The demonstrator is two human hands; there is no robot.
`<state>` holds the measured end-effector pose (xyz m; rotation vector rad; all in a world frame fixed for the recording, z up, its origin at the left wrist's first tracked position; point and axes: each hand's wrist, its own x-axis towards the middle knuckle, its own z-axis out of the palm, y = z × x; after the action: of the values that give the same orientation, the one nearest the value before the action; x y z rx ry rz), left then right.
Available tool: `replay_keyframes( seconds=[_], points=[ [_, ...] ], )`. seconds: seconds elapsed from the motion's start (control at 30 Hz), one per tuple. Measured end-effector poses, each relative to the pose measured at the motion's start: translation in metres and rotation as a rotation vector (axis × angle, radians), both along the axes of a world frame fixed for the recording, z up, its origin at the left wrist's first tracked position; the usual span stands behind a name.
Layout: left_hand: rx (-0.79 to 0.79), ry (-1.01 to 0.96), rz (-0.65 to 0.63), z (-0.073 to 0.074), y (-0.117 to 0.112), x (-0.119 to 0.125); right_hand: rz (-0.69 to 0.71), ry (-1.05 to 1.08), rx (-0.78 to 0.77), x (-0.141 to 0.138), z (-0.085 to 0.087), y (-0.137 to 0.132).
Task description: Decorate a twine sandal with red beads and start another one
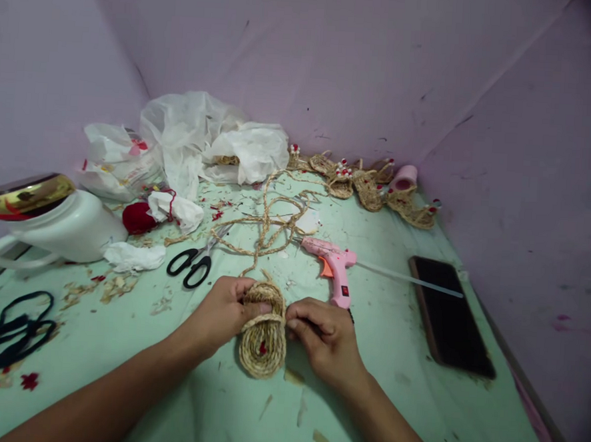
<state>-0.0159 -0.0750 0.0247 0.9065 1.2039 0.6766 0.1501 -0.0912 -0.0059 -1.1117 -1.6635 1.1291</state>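
Note:
A small slipper of coiled, braided straw point(261, 352) is held upright over the table, with a strap across its middle and a red speck on its sole. My left hand point(227, 313) grips its left side, the thumb reaching under the strap. At the right edge, where the strap meets the sole, the fingers of my right hand point(323, 336) are pinched together; their tips are partly hidden. A long straw braid point(262, 235) runs from the slipper's top and lies in loose loops behind it. Beyond my right hand lies a pink glue gun point(340, 267) with a glue stick point(407, 278) in it.
Black-handled scissors point(193, 265) lie left of the braid. A phone point(450, 317) rests at the right, a white pitcher point(79, 228) and dark cord point(18, 331) at the left. Plastic bags point(196, 128) and several finished straw slippers point(367, 189) line the wall. Straw scraps litter the green cloth.

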Motion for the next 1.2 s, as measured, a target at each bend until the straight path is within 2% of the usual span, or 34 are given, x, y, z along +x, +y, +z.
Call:
replay_keyframes(
  seconds=[0.1,0.17,0.23,0.4,0.5,0.6,0.7,0.8,0.9,1.03,1.1,1.2],
  points=[
    [0.082,0.094,-0.03,0.002,0.002,-0.003,-0.076,0.2,-0.282,-0.002,-0.001,0.001],
    [0.124,0.14,-0.046,0.003,0.004,-0.005,-0.088,0.322,-0.409,-0.003,0.0,0.001],
    [0.145,0.174,-0.042,0.002,0.005,-0.005,-0.079,0.326,-0.431,-0.005,0.001,0.0],
    [0.121,0.154,-0.043,0.001,0.006,-0.003,-0.143,0.135,-0.337,-0.01,0.002,-0.003],
    [0.154,0.113,0.045,0.006,0.005,-0.006,-0.19,0.245,-0.446,-0.009,0.001,0.0],
    [0.309,0.257,0.087,0.014,0.003,-0.014,-0.232,0.379,-0.534,-0.005,0.003,0.005],
    [0.606,0.514,-0.047,0.021,0.002,-0.022,-0.239,0.429,-0.536,-0.001,0.005,0.008],
    [0.822,0.65,-0.281,0.025,0.003,-0.028,-0.231,0.454,-0.531,0.0,0.006,0.008],
    [0.86,0.689,-0.492,0.028,0.004,-0.031,-0.238,0.438,-0.526,0.0,0.004,0.007],
    [0.885,0.677,-0.653,0.029,0.006,-0.034,-0.248,0.404,-0.513,0.0,0.002,0.006],
    [0.896,0.713,-0.685,0.029,0.006,-0.036,-0.251,0.387,-0.506,0.001,0.001,0.005],
    [0.92,0.786,-0.634,0.025,0.007,-0.037,-0.214,0.364,-0.498,0.0,0.002,0.004]
  ],
)
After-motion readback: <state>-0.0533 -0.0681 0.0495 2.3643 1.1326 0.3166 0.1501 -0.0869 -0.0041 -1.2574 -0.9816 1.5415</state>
